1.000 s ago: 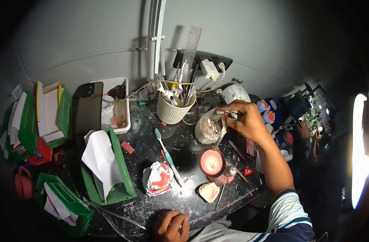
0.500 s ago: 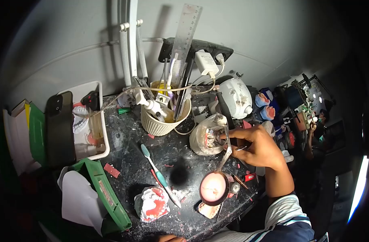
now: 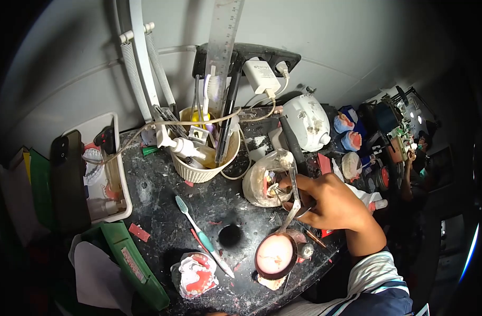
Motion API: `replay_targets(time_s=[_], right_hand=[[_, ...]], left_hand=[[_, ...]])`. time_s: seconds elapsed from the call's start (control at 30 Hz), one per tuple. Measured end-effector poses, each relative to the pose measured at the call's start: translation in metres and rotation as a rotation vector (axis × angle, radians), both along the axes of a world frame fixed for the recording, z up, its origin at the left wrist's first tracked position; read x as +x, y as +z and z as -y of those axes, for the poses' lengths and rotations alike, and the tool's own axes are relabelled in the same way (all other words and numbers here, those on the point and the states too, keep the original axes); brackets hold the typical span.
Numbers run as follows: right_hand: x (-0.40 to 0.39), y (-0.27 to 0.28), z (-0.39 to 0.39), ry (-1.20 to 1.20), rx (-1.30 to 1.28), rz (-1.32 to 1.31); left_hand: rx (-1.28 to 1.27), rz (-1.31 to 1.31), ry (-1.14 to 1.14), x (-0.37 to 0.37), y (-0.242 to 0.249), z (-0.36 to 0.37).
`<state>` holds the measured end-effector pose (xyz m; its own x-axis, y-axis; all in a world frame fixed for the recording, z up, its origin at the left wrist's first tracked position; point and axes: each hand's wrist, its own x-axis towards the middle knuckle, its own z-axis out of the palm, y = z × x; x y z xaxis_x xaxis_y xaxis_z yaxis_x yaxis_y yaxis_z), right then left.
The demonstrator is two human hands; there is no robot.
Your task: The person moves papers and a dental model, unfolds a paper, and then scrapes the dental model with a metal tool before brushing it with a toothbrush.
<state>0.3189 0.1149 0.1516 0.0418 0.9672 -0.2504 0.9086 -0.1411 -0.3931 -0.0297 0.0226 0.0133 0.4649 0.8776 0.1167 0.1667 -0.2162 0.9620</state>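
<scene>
My right hand (image 3: 336,203) is at the mouth of a cloudy, dusty plastic container (image 3: 256,181) with small items inside. Its thumb and fingers curl together in a pinch at the opening; what they hold, if anything, is too small to name. In front of that hand, a ladle (image 3: 275,256) with pale pink contents stands with its handle leaning up against the container. Part of a dental model (image 3: 272,283) shows beneath the ladle. Only a sliver of my left hand (image 3: 217,314) shows at the bottom edge, its fingers hidden.
A toothbrush (image 3: 201,231) lies left of a dental model with red wax (image 3: 197,276). Further left are a green box (image 3: 133,263) and a white tray (image 3: 126,203). Behind stand a woven basket (image 3: 196,173) of tools and a white machine (image 3: 307,121). A person (image 3: 421,145) sits far right.
My right hand has shifted at the container, its fingers now lower at the mouth and more closed. The view has moved slightly. My left hand has almost left the picture.
</scene>
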Motion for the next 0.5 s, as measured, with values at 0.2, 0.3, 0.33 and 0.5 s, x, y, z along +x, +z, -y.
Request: replay_targets(time_s=[0.2,0.3,0.33,0.5], right_hand=[[0.008,-0.002,-0.003,0.045,0.008,-0.264],[0.015,-0.012,0.007,-0.033,0.174,-0.17],[0.016,-0.01,0.007,-0.034,0.172,-0.171],[0.014,-0.003,0.005,-0.04,0.221,-0.084]], left_hand=[[-0.021,-0.001,0.001,0.0,0.001,-0.001],[-0.031,0.003,0.001,0.0,0.002,-0.001],[-0.033,0.0,0.002,0.0,0.002,-0.001],[-0.042,-0.001,0.004,0.0,0.002,-0.001]])
